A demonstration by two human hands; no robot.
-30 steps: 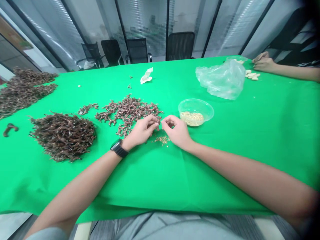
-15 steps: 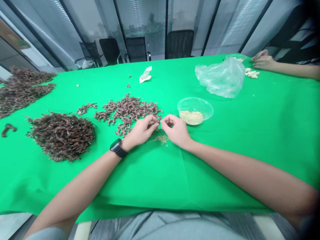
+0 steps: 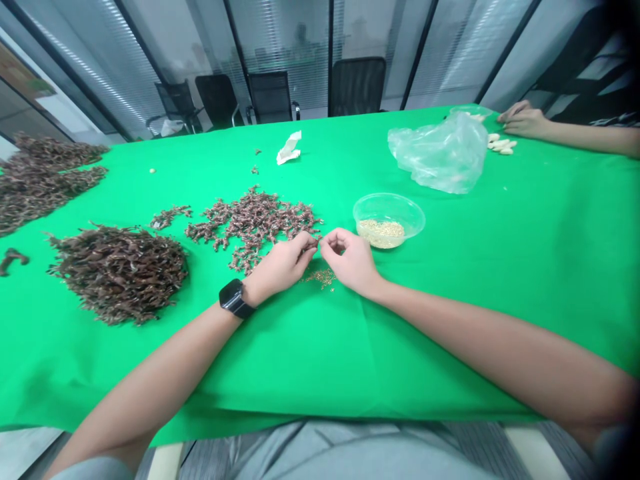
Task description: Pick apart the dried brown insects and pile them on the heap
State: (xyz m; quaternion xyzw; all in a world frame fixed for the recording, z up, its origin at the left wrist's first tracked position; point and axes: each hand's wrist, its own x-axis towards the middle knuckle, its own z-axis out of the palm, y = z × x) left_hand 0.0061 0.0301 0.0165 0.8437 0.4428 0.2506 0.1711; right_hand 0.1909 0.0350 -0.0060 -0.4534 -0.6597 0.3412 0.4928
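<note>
My left hand (image 3: 284, 261), with a dark watch on its wrist, is closed in a pinch around a small brown knobbly piece that barely shows at its fingertips. Just to the right, my right hand (image 3: 349, 260) is pinched close against the same spot; whatever it holds is too small to make out. Below the fingertips, small tan seeds (image 3: 324, 279) lie scattered on the green cloth. A loose pile of brown knobbly pieces (image 3: 260, 217) spreads behind my left hand. Behind my right hand stands a clear plastic bowl (image 3: 415, 223) with pale seeds (image 3: 383, 231) in it.
A dense heap of brown twig-like pieces (image 3: 120, 273) sits at the left, with a larger heap (image 3: 45, 177) beyond. Crumpled white paper (image 3: 289, 148) and a clear plastic bag (image 3: 440, 153) lie farther back. Another person's hands (image 3: 523, 120) are beside pale pods (image 3: 501, 145) at the far right.
The view has shifted slightly. My left hand has turned a little, its fingers curling closer together; my right hand keeps nearly the same pinch.
</note>
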